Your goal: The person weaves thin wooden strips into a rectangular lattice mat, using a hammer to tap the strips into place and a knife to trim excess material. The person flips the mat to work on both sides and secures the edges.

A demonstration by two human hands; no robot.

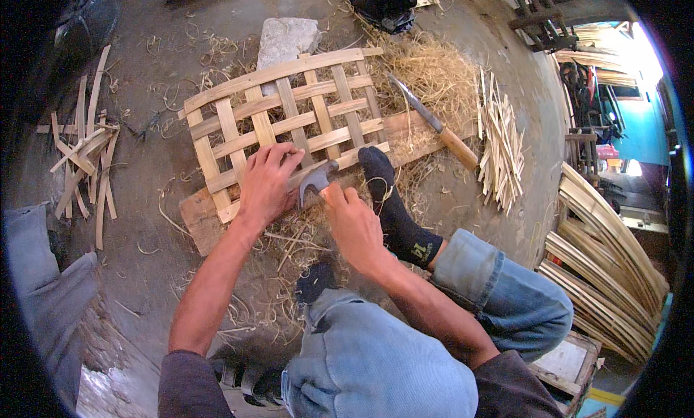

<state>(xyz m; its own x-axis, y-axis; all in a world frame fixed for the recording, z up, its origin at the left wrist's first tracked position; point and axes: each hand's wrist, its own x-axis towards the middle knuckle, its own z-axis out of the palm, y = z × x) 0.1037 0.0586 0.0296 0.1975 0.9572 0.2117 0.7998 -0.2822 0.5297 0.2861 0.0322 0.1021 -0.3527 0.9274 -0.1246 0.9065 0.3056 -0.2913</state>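
Note:
A woven lattice panel of flat bamboo strips (pixel 289 105) lies in front of me, its far side propped on a pale stone block (pixel 288 42). My left hand (pixel 269 181) is at its near edge, fingers bent over the strips; its thumb and anything pinched under it are hidden. In my right hand (pixel 353 226) is a claw hammer (pixel 316 178), gripped close below its dark metal head. The head sits right beside my left fingers, at the near rim strip. My black-socked foot (pixel 390 201) rests by the panel's near right corner.
A knife with a wooden handle (pixel 459 149) lies on a wooden board (pixel 412 132), right of the panel. Behind it are curly shavings (pixel 434 64). Thin strips (pixel 500 147) are piled farther right; more strips (pixel 90 154) lie left. Long bamboo slats (pixel 600 295) are stacked at far right.

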